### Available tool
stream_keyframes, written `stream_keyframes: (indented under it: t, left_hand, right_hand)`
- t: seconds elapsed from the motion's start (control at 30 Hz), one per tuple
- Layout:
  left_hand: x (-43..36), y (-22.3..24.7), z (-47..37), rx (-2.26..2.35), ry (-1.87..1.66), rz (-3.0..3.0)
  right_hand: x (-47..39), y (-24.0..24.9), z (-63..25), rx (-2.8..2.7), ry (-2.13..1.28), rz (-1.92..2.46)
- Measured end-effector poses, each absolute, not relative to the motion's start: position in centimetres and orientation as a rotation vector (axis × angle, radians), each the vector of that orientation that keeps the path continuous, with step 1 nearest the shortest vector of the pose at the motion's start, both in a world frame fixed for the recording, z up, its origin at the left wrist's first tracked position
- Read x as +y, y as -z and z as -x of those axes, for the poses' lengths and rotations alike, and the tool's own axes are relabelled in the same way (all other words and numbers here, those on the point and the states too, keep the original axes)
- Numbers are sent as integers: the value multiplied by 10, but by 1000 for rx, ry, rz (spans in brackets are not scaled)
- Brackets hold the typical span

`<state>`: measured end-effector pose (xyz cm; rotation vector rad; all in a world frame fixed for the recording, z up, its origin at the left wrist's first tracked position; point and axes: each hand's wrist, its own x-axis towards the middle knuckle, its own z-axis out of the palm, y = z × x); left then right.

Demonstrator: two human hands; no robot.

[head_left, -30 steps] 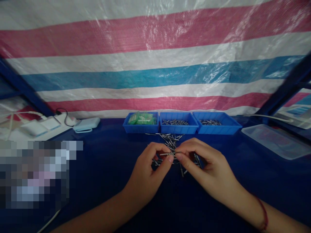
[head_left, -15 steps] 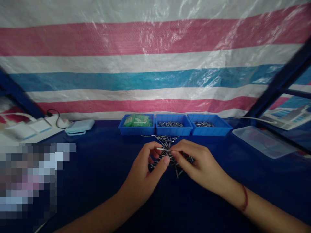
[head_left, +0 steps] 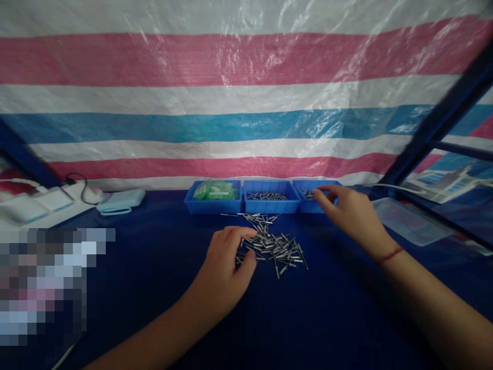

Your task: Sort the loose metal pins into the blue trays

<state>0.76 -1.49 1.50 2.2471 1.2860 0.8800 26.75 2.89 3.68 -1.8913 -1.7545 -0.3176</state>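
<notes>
Slim silver metal pins, looking like blind rivets, lie in a loose pile (head_left: 283, 246) on the dark blue table (head_left: 308, 313). My left hand (head_left: 227, 262) rests at the pile's left side, thumb and index finger apart, with nothing visible between them. Out over the right blue bin (head_left: 310, 206), my right hand (head_left: 348, 210) has thumb and index fingertips close together. Whether a rivet sits between those tips is hidden. Similar rivets lie in that bin and in the middle blue bin (head_left: 271, 206).
The left blue bin (head_left: 213, 207) holds green plastic packets (head_left: 215, 190). A clear plastic lid (head_left: 414, 223) lies at the right. On the left are a light blue case (head_left: 121, 200) and a white power strip (head_left: 50, 203). A striped plastic sheet (head_left: 231, 126) hangs behind.
My right hand has left the pile, going right and away from me to the right bin. The rivet seen between both hands is no longer visible. My left hand stays by the pile.
</notes>
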Motion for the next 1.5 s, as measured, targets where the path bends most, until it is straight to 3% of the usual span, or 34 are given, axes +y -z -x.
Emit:
stream_keyframes:
  t: [0.27, 0.7, 0.97, 1.17, 1.5]
  left_hand:
    - [-11, -14, 1, 1385, -404, -2636]
    - [-8, -11, -2, 1333, -373, -2742]
    - [-7, -12, -3, 1324, -686, -2603]
    - [-5, -18, -4, 1266, -1051, -2151]
    - [-6, -21, -6, 1132, -1139, -1942]
  right_hand:
    - [-13, -33, -206, -2129, 27, 1541]
    - [-25, -16, -185, -2449, -227, 1326]
    - [-25, -19, -185, -2314, -197, 1355]
    - [-25, -25, -185, -2018, -443, 1246]
    - [-28, -19, -173, -1884, -727, 1175]
